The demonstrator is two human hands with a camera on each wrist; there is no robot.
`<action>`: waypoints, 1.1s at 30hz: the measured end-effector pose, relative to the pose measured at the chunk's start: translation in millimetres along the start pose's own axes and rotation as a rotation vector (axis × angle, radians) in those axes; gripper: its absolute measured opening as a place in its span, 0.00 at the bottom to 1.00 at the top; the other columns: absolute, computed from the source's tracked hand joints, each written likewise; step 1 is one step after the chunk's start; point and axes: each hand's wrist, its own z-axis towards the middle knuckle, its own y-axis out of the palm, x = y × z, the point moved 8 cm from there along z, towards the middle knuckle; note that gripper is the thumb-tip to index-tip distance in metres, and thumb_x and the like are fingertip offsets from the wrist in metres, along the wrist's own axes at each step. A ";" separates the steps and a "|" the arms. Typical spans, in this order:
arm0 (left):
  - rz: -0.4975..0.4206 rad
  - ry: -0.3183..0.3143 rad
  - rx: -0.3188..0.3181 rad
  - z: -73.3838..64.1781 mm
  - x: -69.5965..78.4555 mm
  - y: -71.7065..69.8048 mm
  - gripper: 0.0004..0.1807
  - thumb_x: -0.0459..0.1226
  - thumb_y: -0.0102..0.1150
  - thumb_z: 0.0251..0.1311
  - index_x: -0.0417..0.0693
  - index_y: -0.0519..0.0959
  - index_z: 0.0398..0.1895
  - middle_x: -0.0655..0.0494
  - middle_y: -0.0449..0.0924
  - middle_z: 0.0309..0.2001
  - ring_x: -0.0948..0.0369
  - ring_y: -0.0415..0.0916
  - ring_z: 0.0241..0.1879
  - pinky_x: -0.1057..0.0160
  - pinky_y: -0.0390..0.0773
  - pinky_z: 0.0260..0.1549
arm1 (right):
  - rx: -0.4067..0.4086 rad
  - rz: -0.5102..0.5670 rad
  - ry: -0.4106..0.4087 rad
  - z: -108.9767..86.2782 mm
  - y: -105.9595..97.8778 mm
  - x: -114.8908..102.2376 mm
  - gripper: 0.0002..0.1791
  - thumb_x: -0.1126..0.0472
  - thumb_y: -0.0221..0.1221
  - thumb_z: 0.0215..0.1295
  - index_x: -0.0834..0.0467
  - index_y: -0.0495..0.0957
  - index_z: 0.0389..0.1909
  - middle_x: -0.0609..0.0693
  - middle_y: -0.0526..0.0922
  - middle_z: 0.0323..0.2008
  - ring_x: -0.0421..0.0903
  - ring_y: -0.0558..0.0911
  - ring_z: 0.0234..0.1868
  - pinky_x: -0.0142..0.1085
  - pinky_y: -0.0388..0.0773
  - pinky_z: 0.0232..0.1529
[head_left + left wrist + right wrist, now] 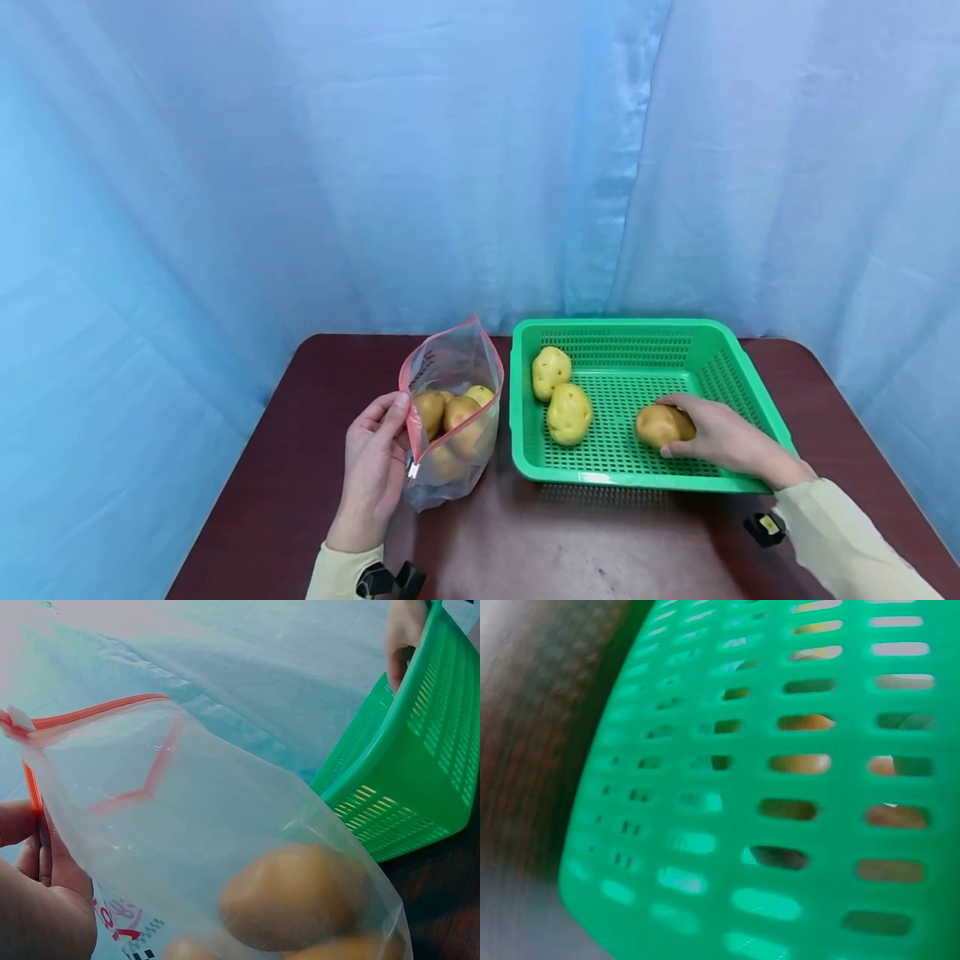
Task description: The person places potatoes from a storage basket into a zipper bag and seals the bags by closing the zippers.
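Note:
My left hand (375,462) pinches the red-edged rim of a clear zip bag (480,446) between thumb and fingers, and the bag's mouth gapes. Inside the bag lie several brown potatoes (461,412) and a yellow one (480,394). Through its film the left wrist view shows a brown potato (292,896) near the bottom. Over at the right, my right hand (716,429) grips a brown potato (660,426) inside a green basket (600,477). Two yellow potatoes (569,414) sit at the basket's left side. The basket's slotted wall (832,832) mostly hides this hand in the right wrist view.
Bag and basket stand side by side on a dark red-brown table (315,425). A white slider (413,471) sits on the bag's zip at the near end. Pale blue curtains (450,167) hang behind the table and along both sides.

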 end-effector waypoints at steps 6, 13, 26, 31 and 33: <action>0.003 -0.004 0.006 0.3 -2.5 0.4 0.05 0.35 0.63 0.72 0.40 0.84 0.42 0.55 0.82 0.32 0.64 0.78 0.26 0.70 0.83 0.32 | 0.066 0.003 -0.013 -4.9 -16.3 -14.3 0.42 0.50 0.77 0.57 0.64 0.72 0.68 0.60 0.81 0.58 0.48 0.80 0.45 0.41 0.77 0.36; 0.011 -0.002 -0.005 0.3 -2.5 1.1 0.06 0.35 0.62 0.73 0.40 0.83 0.42 0.55 0.82 0.30 0.63 0.77 0.26 0.70 0.82 0.31 | 0.114 0.033 -0.003 -11.2 -29.8 -33.5 0.46 0.41 0.75 0.57 0.60 0.70 0.71 0.61 0.78 0.62 0.55 0.80 0.49 0.44 0.78 0.38; -0.002 -0.007 0.004 -0.6 -3.3 3.5 0.05 0.34 0.62 0.73 0.41 0.83 0.40 0.55 0.82 0.29 0.64 0.78 0.25 0.70 0.83 0.31 | 0.316 0.032 -0.078 -22.4 -53.5 -80.8 0.44 0.47 0.79 0.53 0.55 0.73 0.70 0.57 0.79 0.61 0.54 0.80 0.53 0.42 0.82 0.38; -0.001 0.001 0.002 -0.5 -3.3 5.2 0.06 0.34 0.62 0.73 0.39 0.83 0.41 0.55 0.82 0.29 0.64 0.78 0.25 0.70 0.83 0.31 | 0.409 0.043 -0.143 -24.2 -61.3 -104.1 0.43 0.51 0.81 0.51 0.51 0.75 0.69 0.51 0.81 0.59 0.37 0.77 0.52 0.33 0.80 0.41; 0.000 0.004 0.003 -0.3 -3.0 5.4 0.06 0.34 0.62 0.73 0.38 0.83 0.41 0.55 0.82 0.29 0.64 0.78 0.25 0.70 0.82 0.31 | 0.440 0.048 -0.166 -24.8 -64.2 -112.9 0.43 0.52 0.82 0.50 0.49 0.75 0.69 0.49 0.81 0.59 0.32 0.75 0.52 0.27 0.77 0.42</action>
